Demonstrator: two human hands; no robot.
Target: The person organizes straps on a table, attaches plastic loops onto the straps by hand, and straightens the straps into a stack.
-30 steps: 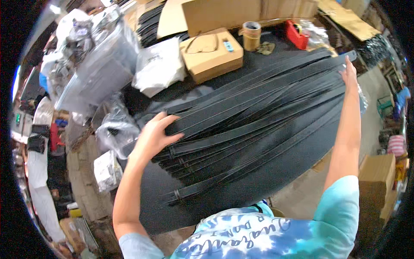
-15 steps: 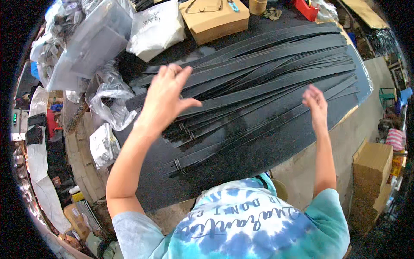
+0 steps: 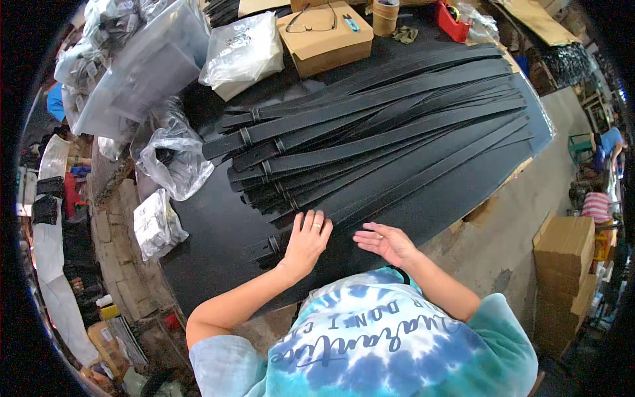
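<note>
Long black belt-like straps [image 3: 370, 147] lie fanned in several bundles across the dark table, with narrow loops around them at their left ends. My left hand [image 3: 308, 243] rests over the nearest bundle [image 3: 270, 247], just right of its loop. Its fingers are bent slightly and lie on the straps, hiding part of them; I see no grip around them. To the right, my right hand [image 3: 387, 243] is open above the table's near side, fingers stretched toward the left hand, holding nothing.
Clear plastic bags [image 3: 170, 155] and a white packet [image 3: 159, 225] lie at the left table edge. At the back are a wrapped white package [image 3: 243, 49], a cardboard box [image 3: 327, 49] with glasses on it, and a red tape dispenser [image 3: 452, 23]. Cartons [image 3: 562, 248] stand at right.
Both hands have come down toward me and closer together. The left moved from above the straps' left ends onto the nearest bundle; the right moved left from the straps' right side.
</note>
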